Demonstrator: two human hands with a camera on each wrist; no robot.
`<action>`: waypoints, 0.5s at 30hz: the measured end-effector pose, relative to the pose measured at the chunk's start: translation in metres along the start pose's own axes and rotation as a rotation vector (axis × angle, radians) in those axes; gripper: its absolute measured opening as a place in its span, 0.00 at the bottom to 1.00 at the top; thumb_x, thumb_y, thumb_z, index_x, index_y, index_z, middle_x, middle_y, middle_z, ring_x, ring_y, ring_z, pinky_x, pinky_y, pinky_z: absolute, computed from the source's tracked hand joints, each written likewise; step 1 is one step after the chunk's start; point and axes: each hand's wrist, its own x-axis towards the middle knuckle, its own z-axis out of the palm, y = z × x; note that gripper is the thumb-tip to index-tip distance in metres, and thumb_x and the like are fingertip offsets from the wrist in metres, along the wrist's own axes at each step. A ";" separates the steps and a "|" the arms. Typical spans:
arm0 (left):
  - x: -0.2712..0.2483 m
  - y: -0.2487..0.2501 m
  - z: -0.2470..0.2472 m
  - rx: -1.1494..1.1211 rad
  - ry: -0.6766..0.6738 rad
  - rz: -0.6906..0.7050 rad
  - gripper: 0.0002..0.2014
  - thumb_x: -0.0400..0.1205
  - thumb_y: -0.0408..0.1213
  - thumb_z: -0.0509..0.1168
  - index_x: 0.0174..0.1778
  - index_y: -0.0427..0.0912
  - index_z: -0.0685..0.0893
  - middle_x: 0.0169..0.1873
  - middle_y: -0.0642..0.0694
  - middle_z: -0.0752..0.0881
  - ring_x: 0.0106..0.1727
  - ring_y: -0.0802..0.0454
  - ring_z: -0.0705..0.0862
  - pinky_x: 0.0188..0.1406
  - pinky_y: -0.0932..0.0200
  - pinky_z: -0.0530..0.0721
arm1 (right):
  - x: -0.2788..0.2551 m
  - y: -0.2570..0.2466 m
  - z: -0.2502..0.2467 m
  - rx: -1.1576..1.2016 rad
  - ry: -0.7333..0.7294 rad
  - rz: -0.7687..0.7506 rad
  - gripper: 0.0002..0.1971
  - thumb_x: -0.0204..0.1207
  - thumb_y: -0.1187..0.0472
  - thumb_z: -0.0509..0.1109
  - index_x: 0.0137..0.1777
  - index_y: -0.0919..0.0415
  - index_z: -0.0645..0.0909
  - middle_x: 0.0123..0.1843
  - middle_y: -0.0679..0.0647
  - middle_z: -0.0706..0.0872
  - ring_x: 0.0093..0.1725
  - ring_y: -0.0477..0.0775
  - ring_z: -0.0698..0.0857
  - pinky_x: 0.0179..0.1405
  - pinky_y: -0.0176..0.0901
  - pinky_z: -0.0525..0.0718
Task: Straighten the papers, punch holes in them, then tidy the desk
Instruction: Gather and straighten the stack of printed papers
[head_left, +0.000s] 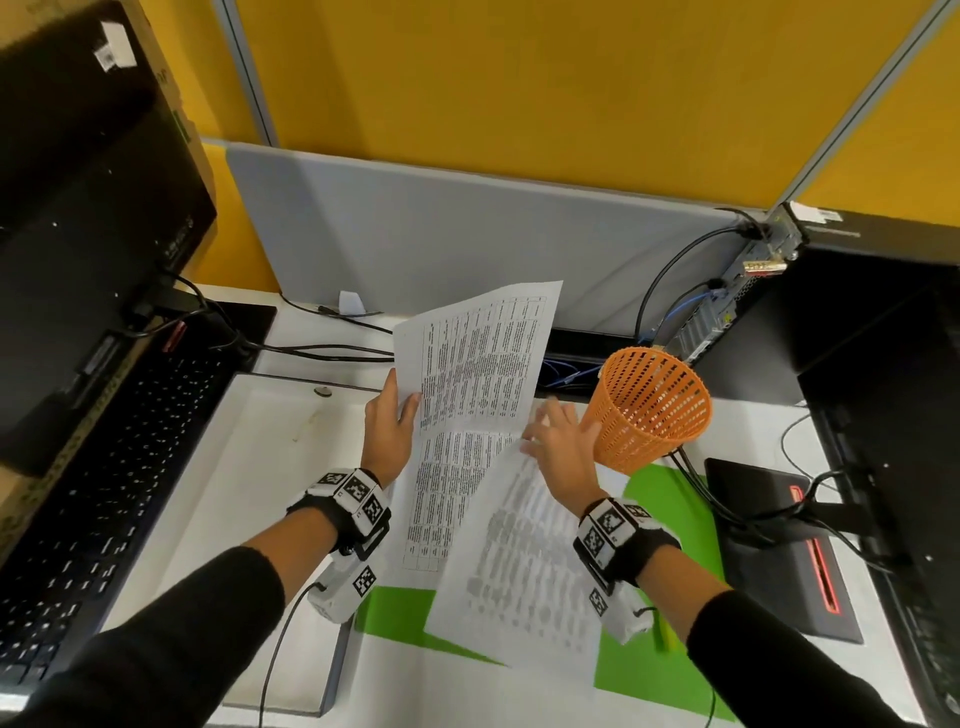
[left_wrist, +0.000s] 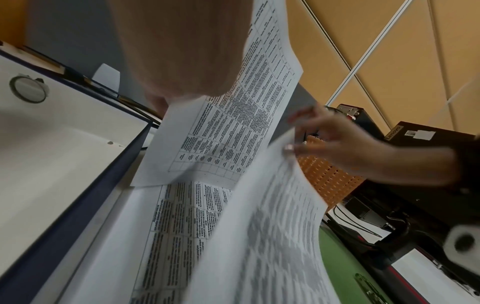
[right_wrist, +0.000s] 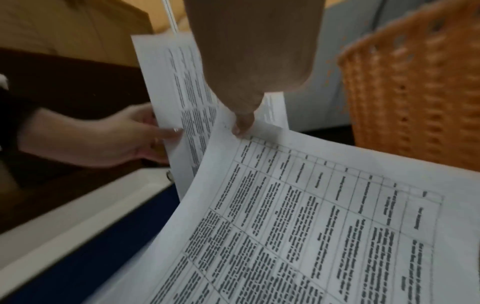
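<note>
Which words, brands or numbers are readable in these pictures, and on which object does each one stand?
"Lenovo": on the black box at the right, left wrist view.
Printed sheets: table text, too blurred to read.
White stickers on the black boxes: too small to read.
Keyboard keys: not legible.
Wrist markers: patterns only, no words.

The person wears long black sleeves (head_left: 171, 623), and each wrist has a black strap with a white camera box (head_left: 343, 587) covered in black-and-white square patterns and a thin black cable (head_left: 275, 649).
</note>
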 end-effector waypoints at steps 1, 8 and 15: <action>0.001 0.000 0.000 0.008 -0.003 0.006 0.19 0.85 0.26 0.59 0.73 0.33 0.72 0.61 0.50 0.82 0.61 0.58 0.82 0.59 0.65 0.82 | 0.005 -0.008 -0.010 0.003 0.073 -0.053 0.03 0.69 0.56 0.75 0.39 0.53 0.86 0.63 0.52 0.77 0.66 0.58 0.70 0.58 0.62 0.62; 0.003 0.004 -0.006 0.055 -0.073 0.031 0.20 0.86 0.26 0.58 0.75 0.34 0.72 0.63 0.45 0.84 0.62 0.53 0.83 0.64 0.58 0.82 | 0.054 -0.066 -0.095 -0.006 0.306 -0.416 0.05 0.65 0.54 0.76 0.32 0.51 0.84 0.79 0.53 0.68 0.81 0.61 0.57 0.75 0.71 0.40; 0.003 0.010 -0.013 0.038 -0.133 -0.030 0.16 0.87 0.34 0.57 0.71 0.46 0.75 0.55 0.45 0.87 0.56 0.48 0.87 0.56 0.42 0.86 | 0.095 -0.094 -0.145 -0.048 0.124 -0.591 0.04 0.74 0.59 0.71 0.40 0.57 0.85 0.43 0.49 0.89 0.56 0.53 0.84 0.74 0.69 0.37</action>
